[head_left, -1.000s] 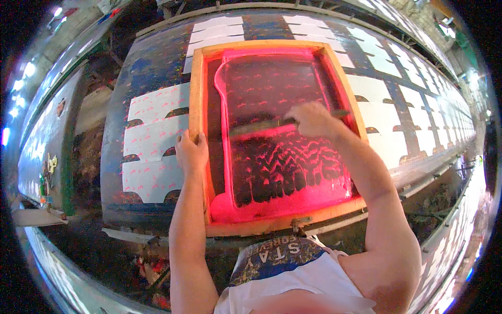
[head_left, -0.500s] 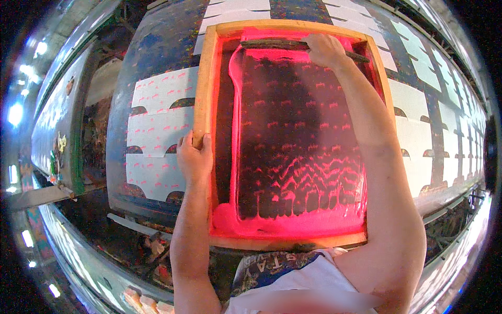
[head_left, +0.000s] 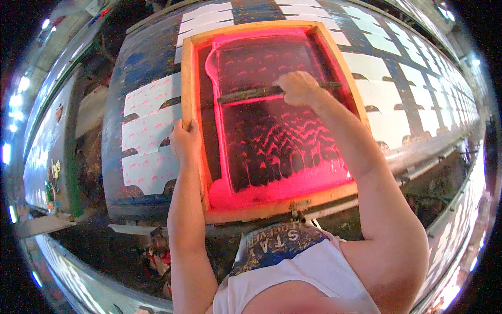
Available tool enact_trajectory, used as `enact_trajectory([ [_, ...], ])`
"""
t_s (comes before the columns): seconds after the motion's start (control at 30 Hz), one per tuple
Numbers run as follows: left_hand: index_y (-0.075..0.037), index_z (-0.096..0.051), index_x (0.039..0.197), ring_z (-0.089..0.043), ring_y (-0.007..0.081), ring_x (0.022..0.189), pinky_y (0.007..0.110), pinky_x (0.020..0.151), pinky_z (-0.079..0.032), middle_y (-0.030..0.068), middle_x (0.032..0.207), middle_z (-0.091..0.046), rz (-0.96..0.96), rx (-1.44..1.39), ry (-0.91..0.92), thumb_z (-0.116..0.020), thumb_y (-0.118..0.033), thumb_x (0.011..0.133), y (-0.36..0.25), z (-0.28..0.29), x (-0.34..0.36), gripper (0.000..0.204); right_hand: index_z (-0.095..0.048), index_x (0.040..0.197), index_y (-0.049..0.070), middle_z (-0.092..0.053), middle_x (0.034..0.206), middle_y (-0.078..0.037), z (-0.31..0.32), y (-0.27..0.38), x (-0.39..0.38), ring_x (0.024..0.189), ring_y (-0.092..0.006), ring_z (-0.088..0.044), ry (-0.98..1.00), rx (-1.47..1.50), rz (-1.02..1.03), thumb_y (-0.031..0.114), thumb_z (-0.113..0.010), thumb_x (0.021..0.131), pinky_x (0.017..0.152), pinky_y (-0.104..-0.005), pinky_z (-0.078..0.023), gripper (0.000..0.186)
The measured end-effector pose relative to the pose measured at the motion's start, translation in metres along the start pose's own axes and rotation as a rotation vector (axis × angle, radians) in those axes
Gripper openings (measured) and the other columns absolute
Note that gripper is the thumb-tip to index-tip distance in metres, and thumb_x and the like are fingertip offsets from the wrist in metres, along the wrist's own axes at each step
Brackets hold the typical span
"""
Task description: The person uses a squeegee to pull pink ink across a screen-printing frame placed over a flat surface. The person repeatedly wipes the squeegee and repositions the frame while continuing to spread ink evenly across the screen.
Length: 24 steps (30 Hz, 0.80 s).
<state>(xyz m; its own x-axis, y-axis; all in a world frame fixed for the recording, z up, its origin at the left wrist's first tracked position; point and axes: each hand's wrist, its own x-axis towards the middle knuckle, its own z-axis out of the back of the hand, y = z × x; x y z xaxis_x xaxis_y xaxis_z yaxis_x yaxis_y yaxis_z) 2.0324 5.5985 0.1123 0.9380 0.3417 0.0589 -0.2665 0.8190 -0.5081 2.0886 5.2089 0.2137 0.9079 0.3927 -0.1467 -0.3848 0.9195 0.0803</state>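
A wooden-framed printing screen lies on the long table in front of me. My left hand is closed on the frame's left side rail, thumb on top. My right hand grips a long dark squeegee that lies across the mesh, in its upper middle part. Bright pink ink pools along the near end of the screen, runs up its left side, and forms wavy streaks in the lower half. Rows of small pink marks show through the dark mesh.
Left of the frame, white sheets with small pink marks lie on the dark, stained table. Plain white cut sheets lie in rows to the right and at the far side. A metal rail runs along the near edge.
My right hand has pulled the squeegee from the far end of the screen toward me, to the upper middle. My left hand stays on the frame; the whole view has shifted slightly.
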Motion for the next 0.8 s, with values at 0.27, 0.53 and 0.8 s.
enact_trajectory([
  [0.27,0.0,-0.073,0.131,-0.073,0.0448,0.124,0.057,0.106,-0.059,0.0252,0.132,-0.075,-0.049,0.013,-0.005,-0.075,-0.042,0.102,-0.004,0.001,-0.003,0.051,-0.085,0.124,0.023,-0.08,0.112,-0.013,-0.022,0.085,-0.147,0.111,-0.0385,-0.078,0.038,0.028,-0.008,0.015,-0.075,0.084,0.091,-0.0556,-0.064,0.041],
  [0.53,-0.001,-0.068,0.142,-0.071,0.044,0.131,0.056,0.11,-0.058,0.0244,0.144,-0.071,-0.03,0.113,-0.017,-0.072,-0.042,0.104,-0.013,0.002,-0.009,0.055,-0.082,0.124,0.017,-0.077,0.115,-0.011,-0.046,0.14,-0.246,0.111,-0.0356,-0.076,-0.015,0.012,0.028,0.013,-0.078,0.083,0.094,-0.0523,-0.063,0.041],
  [0.8,0.0,-0.081,0.125,-0.077,0.0475,0.118,0.059,0.102,-0.061,0.0277,0.125,-0.08,0.027,0.248,-0.004,-0.07,-0.053,0.106,0.001,-0.016,0.006,0.058,-0.077,0.13,0.008,-0.073,0.127,-0.016,-0.055,0.141,-0.281,0.125,-0.0373,-0.069,-0.07,0.085,0.174,0.046,-0.081,0.094,0.108,-0.0527,-0.056,0.053],
])
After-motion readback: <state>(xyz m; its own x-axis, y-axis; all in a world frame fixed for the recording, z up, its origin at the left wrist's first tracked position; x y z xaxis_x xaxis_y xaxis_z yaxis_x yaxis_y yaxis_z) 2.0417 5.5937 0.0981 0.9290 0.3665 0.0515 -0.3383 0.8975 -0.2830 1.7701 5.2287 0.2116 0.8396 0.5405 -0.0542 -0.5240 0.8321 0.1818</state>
